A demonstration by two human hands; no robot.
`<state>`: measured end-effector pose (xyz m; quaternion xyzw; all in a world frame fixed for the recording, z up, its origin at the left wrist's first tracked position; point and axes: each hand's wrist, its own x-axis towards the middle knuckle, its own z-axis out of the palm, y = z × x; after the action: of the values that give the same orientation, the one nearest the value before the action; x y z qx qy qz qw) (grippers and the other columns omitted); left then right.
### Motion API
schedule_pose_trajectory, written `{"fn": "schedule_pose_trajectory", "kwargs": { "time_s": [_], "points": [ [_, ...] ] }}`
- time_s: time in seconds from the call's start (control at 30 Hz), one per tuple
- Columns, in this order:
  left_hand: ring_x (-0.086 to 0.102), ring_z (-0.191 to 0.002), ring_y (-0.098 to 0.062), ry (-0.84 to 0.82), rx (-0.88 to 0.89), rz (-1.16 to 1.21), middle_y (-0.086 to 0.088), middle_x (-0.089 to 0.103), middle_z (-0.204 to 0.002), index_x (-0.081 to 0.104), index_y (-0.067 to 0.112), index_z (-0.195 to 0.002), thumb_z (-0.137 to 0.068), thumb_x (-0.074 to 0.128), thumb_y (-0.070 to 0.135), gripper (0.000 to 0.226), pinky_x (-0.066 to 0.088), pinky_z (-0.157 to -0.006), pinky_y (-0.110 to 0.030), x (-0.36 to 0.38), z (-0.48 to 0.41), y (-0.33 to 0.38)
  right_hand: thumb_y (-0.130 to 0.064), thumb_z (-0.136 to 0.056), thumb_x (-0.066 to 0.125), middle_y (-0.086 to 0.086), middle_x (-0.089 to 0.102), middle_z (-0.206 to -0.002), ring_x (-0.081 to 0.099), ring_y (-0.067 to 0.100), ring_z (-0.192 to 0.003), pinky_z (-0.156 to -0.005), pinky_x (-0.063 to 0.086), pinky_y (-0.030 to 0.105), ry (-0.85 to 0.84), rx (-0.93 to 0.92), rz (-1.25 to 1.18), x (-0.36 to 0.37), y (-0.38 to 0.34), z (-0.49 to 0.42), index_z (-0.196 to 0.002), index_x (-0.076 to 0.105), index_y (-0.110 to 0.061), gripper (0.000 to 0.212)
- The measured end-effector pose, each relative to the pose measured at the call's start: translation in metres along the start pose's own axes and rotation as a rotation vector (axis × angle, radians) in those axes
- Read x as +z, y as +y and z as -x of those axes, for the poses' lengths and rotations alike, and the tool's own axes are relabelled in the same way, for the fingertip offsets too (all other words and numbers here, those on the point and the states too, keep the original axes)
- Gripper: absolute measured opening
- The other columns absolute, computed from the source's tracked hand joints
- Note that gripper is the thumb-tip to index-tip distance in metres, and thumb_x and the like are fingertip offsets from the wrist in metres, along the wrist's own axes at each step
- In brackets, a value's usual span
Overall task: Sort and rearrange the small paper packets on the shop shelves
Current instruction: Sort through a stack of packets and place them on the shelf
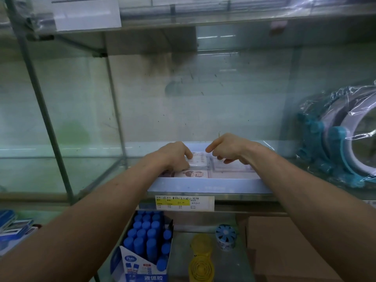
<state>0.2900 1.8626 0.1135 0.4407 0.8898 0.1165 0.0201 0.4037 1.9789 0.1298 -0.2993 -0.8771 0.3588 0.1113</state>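
Above the box of blue glue sticks, a pale tray on the glass shelf holds the paper packets in rough rows. The left hand pinches one. The right hand curls over its neighbours, grip unclear. Sorting looks midway.

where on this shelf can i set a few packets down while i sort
Left of the blue tray, the glass shelf is bare on both sides of the metal upright. The tray is crowded: packets, the left hand and the right hand fill it. To its right, plastic-wrapped blue rolls sit close.
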Motion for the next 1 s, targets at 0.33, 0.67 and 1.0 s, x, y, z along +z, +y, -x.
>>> {"fn": "schedule_pose_trajectory", "kwargs": {
  "time_s": [0.33, 0.67, 1.0],
  "points": [
    [0.054, -0.114, -0.024, -0.011, 0.018, -0.118, -0.006, 0.056, -0.131, 0.059, 0.016, -0.129, -0.088, 0.054, 0.008, 0.042, 0.042, -0.087, -0.027, -0.009, -0.003, 0.010, 0.000, -0.092, 0.052, 0.006, 0.058, -0.132, 0.054, 0.021, -0.120, -0.099, 0.040, 0.027, -0.016, -0.096, 0.222, -0.011, 0.010, 0.006, -0.124, 0.063, -0.011, 0.036],
    [0.056, -0.105, -0.018, -0.058, 0.059, -0.125, -0.003, 0.061, -0.123, 0.053, 0.022, -0.134, -0.090, 0.055, 0.028, 0.044, 0.046, -0.094, -0.032, -0.005, 0.010, 0.022, -0.022, -0.086, 0.063, 0.006, 0.053, -0.137, 0.052, 0.025, -0.120, -0.099, 0.042, 0.033, -0.086, -0.045, 0.526, -0.008, 0.027, 0.014, -0.128, 0.060, -0.013, 0.043],
    [0.048, -0.122, -0.022, -0.099, 0.049, -0.184, -0.003, 0.050, -0.137, 0.051, 0.022, -0.135, -0.085, 0.051, 0.063, 0.064, 0.041, -0.096, -0.033, -0.005, 0.030, 0.028, -0.003, -0.091, 0.051, -0.001, 0.057, -0.134, 0.051, 0.018, -0.123, -0.106, 0.039, 0.029, -0.129, -0.173, 0.376, 0.005, 0.009, 0.018, -0.128, 0.060, -0.015, 0.040]
  ]
}}
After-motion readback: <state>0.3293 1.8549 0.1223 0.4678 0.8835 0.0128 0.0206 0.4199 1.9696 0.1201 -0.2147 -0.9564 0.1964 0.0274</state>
